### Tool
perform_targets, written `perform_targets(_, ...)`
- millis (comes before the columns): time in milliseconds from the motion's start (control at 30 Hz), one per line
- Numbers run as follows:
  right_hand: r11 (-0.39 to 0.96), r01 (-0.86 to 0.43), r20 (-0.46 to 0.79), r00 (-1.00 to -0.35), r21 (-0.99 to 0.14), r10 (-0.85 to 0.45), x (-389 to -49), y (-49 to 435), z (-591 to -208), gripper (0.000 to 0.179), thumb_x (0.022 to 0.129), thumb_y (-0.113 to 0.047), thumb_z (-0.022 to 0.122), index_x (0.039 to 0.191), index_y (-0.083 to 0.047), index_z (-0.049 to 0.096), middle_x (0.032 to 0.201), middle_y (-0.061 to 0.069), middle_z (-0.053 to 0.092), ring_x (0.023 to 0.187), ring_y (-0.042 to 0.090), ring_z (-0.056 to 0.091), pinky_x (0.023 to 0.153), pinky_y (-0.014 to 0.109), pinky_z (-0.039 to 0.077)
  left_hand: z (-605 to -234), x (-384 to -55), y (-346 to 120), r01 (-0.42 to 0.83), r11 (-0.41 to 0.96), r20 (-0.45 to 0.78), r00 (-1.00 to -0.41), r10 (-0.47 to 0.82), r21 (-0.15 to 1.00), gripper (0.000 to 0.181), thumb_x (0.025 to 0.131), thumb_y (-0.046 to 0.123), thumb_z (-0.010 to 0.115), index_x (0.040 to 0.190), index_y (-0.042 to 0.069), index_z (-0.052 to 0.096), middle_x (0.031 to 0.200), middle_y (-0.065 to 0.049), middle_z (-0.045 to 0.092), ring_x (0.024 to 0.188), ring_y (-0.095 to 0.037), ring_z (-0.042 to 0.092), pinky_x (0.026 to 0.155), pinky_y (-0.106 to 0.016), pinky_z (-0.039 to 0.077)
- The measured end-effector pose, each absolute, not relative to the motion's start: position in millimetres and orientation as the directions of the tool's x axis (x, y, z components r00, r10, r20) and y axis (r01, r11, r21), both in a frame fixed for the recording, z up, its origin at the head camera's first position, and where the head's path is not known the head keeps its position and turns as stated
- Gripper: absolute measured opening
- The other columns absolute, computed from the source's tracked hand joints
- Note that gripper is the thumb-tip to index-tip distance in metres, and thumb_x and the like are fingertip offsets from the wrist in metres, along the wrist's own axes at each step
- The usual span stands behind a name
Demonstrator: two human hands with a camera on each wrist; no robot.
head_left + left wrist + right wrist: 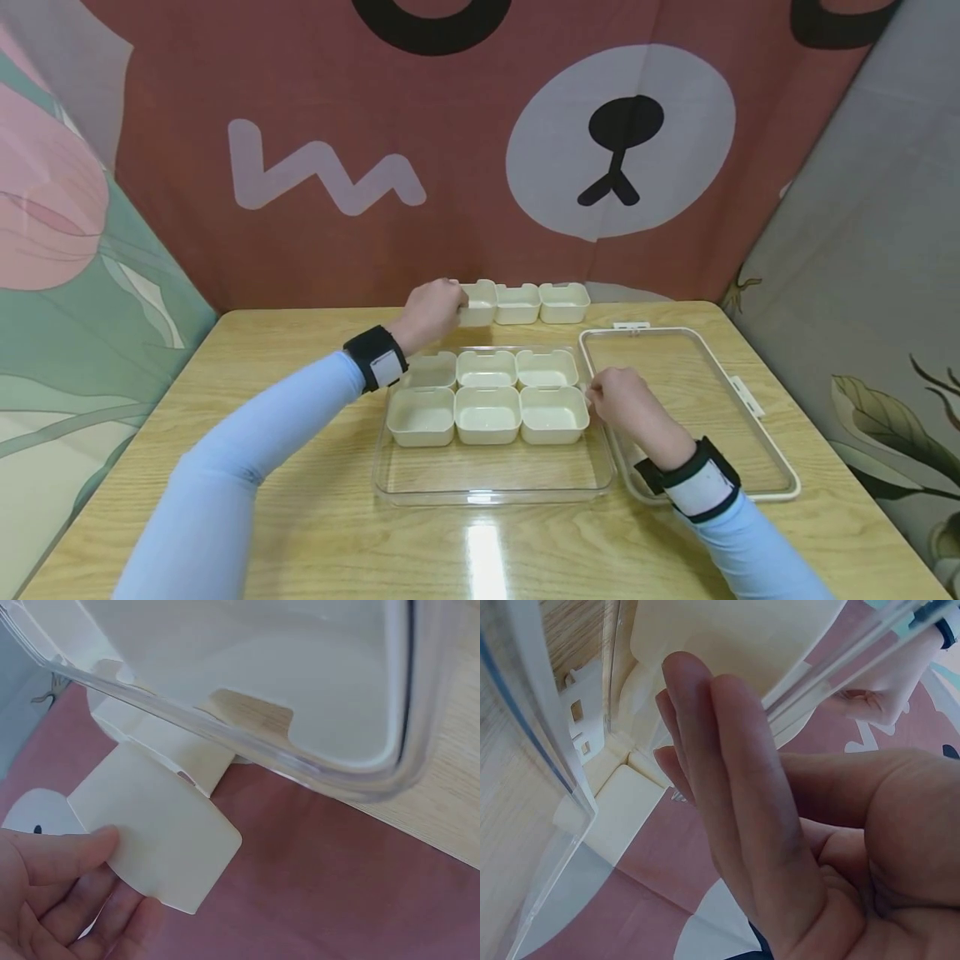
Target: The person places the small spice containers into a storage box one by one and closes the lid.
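Observation:
At the back of the table my left hand [431, 313] pinches the leftmost of three small cream bins [480, 302]. In the left wrist view the thumb and fingers grip the bin's end wall [169, 825]. A clear rectangular box [487, 497] stands in front, holding several matching cream bins [487, 415] in two rows. My right hand [619, 408] is at the right side of that box. Its fingers [739, 742] are nearly straight in the right wrist view, close against the clear wall. Whether they touch it I cannot tell.
A clear lid with a white rim [776, 497] and white clips lies right of the box, beneath the right forearm. Two more cream bins [564, 304] stand beside the gripped one, near the table's back edge. A printed cloth [322, 250] hangs right behind the table [330, 525].

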State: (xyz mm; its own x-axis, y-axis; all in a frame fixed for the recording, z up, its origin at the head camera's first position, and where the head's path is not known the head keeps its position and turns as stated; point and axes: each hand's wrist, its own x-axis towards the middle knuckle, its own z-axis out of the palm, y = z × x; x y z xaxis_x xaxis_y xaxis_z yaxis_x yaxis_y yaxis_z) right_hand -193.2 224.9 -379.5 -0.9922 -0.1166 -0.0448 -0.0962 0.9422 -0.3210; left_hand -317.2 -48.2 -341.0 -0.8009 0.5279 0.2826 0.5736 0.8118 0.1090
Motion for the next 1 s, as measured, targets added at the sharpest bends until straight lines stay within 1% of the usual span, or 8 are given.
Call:
perform_targets(100, 0.939, -0.095, -0.047, -0.992, -0.330, -0.117, -193, 225, -380, 0.016, 0.090, -0.008, 0.059, 0.090, 0.005, 0.070, 0.064, 0.007, 0.060, 0.056, 0.015, 0.054, 0.050, 0.025, 0.045, -340, -311, -50, 0.575, 0.809, 0.277, -0.802, 0.529, 0.118, 0.023, 0.088, 0.000, 0.055, 0.092, 0.008, 0.076, 0.086, -0.006, 0.067, 0.075, -0.019, 0.054, 0.064, -0.027, 0.045)
perform_targets(200, 0.937, -0.104, -0.036, -0.992, -0.333, -0.123, -192, 225, -379, 0.016, 0.090, -0.007, 0.060, 0.088, 0.005, 0.069, 0.063, 0.006, 0.059, 0.055, 0.014, 0.054, 0.049, 0.024, 0.044, -340, -305, -52, 0.586, 0.803, 0.284, -0.792, 0.540, 0.107, 0.023, 0.087, 0.000, 0.055, 0.093, 0.008, 0.076, 0.087, -0.006, 0.068, 0.075, -0.018, 0.054, 0.062, -0.027, 0.044)
perform_targets(367, 0.938, -0.136, 0.003, -0.990, -0.318, -0.143, -191, 225, -379, 0.015, 0.089, -0.006, 0.060, 0.083, 0.004, 0.069, 0.060, 0.005, 0.057, 0.053, 0.014, 0.052, 0.049, 0.025, 0.043, -342, -297, -56, 0.623, 0.779, 0.333, -0.752, 0.569, 0.075, 0.026, 0.085, -0.003, 0.052, 0.086, 0.009, 0.075, 0.079, -0.004, 0.065, 0.070, -0.016, 0.052, 0.056, -0.026, 0.040)
perform_targets(533, 0.941, -0.142, 0.002, -0.989, -0.307, -0.149, -192, 226, -380, 0.016, 0.089, -0.007, 0.060, 0.083, 0.003, 0.070, 0.059, 0.005, 0.058, 0.053, 0.014, 0.052, 0.049, 0.025, 0.042, -342, -289, -60, 0.661, 0.748, 0.383, -0.706, 0.596, 0.054, 0.026, 0.081, -0.005, 0.051, 0.076, 0.010, 0.073, 0.069, -0.001, 0.059, 0.066, -0.016, 0.050, 0.053, -0.027, 0.037)
perform_targets(700, 0.943, -0.131, -0.007, -0.990, -0.306, -0.140, -193, 226, -380, 0.016, 0.090, -0.008, 0.060, 0.083, 0.003, 0.070, 0.059, 0.004, 0.058, 0.053, 0.014, 0.053, 0.050, 0.025, 0.043, -344, -280, -64, 0.682, 0.730, 0.397, -0.683, 0.613, 0.044, 0.025, 0.080, -0.005, 0.052, 0.075, 0.010, 0.072, 0.066, 0.000, 0.057, 0.065, -0.015, 0.048, 0.051, -0.025, 0.034)
perform_targets(900, 0.946, -0.182, 0.068, -0.983, -0.267, -0.170, -192, 227, -383, 0.016, 0.088, -0.006, 0.060, 0.078, 0.001, 0.071, 0.063, 0.005, 0.060, 0.054, 0.014, 0.050, 0.051, 0.027, 0.042, -348, -272, -71, 0.695, 0.718, 0.434, -0.657, 0.617, 0.032, 0.027, 0.076, -0.008, 0.052, 0.069, 0.011, 0.069, 0.061, 0.002, 0.052, 0.063, -0.014, 0.047, 0.048, -0.024, 0.030)
perform_targets(1000, 0.946, -0.187, 0.074, -0.982, -0.264, -0.173, -193, 227, -382, 0.016, 0.088, -0.006, 0.060, 0.079, 0.001, 0.071, 0.064, 0.005, 0.061, 0.055, 0.015, 0.051, 0.051, 0.027, 0.042, -347, -267, -75, 0.700, 0.713, 0.442, -0.654, 0.613, 0.047, 0.027, 0.075, -0.009, 0.051, 0.069, 0.011, 0.069, 0.060, 0.003, 0.052, 0.064, -0.014, 0.047, 0.048, -0.024, 0.030)
